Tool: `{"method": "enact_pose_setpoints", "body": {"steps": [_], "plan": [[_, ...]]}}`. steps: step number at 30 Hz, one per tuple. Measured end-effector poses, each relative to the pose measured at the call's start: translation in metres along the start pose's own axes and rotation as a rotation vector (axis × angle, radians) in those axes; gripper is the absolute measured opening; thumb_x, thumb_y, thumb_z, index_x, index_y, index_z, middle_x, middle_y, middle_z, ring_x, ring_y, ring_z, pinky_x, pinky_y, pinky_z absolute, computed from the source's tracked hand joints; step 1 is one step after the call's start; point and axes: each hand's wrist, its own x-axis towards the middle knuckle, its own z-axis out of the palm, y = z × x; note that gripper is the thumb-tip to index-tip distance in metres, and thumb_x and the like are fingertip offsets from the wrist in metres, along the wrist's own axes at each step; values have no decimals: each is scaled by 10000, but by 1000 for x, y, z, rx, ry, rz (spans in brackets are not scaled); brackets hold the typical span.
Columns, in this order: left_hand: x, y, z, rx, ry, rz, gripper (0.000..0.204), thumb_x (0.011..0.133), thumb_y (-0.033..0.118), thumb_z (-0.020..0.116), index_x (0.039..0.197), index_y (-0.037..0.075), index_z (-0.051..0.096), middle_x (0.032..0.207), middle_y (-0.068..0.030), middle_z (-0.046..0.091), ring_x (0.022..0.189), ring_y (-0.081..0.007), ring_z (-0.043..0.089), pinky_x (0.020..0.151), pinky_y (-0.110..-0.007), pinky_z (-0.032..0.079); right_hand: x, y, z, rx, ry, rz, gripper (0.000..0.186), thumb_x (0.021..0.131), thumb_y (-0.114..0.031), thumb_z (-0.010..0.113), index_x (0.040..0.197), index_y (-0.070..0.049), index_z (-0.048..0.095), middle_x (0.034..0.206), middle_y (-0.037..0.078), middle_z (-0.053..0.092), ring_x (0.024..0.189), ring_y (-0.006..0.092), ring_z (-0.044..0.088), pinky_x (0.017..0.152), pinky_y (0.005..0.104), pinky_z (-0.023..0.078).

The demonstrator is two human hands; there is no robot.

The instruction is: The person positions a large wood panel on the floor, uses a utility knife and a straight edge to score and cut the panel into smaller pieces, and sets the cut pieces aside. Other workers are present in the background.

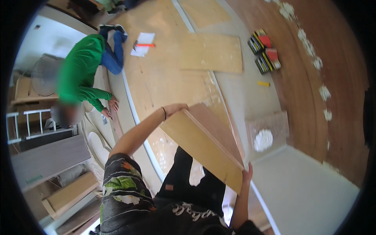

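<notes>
A long, flat wooden board assembly is tilted in front of my body, with a yellowish board face (201,150) toward me and a pinkish-brown panel (215,125) behind it. My left hand (177,108) grips its far left end, the fingers partly hidden behind the board. At the near right end, my right hand (247,173) holds the edge, with its thumb pointing up. Beneath the boards lies a large tan wooden sheet (156,82) with pale strips along it. Dark writing shows near the board's right end.
To the left, a person in a green top (80,64) kneels, hands on a board edge. A hammer (145,45) lies on white paper. Farther right are a loose board (211,53), boxes (264,53), a small yellow object (263,84) and white paste (263,140) on a square board.
</notes>
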Motion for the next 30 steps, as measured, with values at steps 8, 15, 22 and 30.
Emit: {"method": "enact_pose_setpoints", "body": {"steps": [8, 15, 22, 30], "plan": [[-29, -60, 2, -599, -126, 35, 589, 930, 528, 546, 1210, 15, 626, 1104, -140, 697, 960, -273, 685, 887, -386, 549, -48, -56, 53, 336, -313, 694, 421, 904, -339, 646, 1150, 2, 639, 1031, 157, 702, 877, 262, 704, 730, 358, 596], [-62, -155, 84, -1118, -76, 465, 642, 966, 560, 465, 1366, 60, 500, 1325, -133, 588, 1194, -290, 580, 1008, -452, 488, -47, -55, 54, 299, -241, 728, 409, 902, -381, 650, 1049, 0, 668, 934, 146, 718, 758, 237, 710, 659, 350, 597], [-64, -143, 113, -1101, 30, 355, 620, 972, 559, 442, 1357, 76, 497, 1311, -118, 582, 1204, -315, 564, 1002, -469, 486, -39, -56, 48, 462, -429, 752, 401, 916, -371, 636, 1040, 9, 671, 943, 147, 719, 786, 242, 711, 685, 350, 596], [-40, -191, 163, -1093, -61, 481, 575, 993, 524, 430, 1339, 72, 510, 1293, -119, 589, 1172, -300, 578, 980, -475, 503, -38, -48, 53, 383, -367, 614, 477, 869, -211, 712, 1246, 14, 527, 1103, 178, 632, 934, 265, 681, 791, 383, 593]]}}
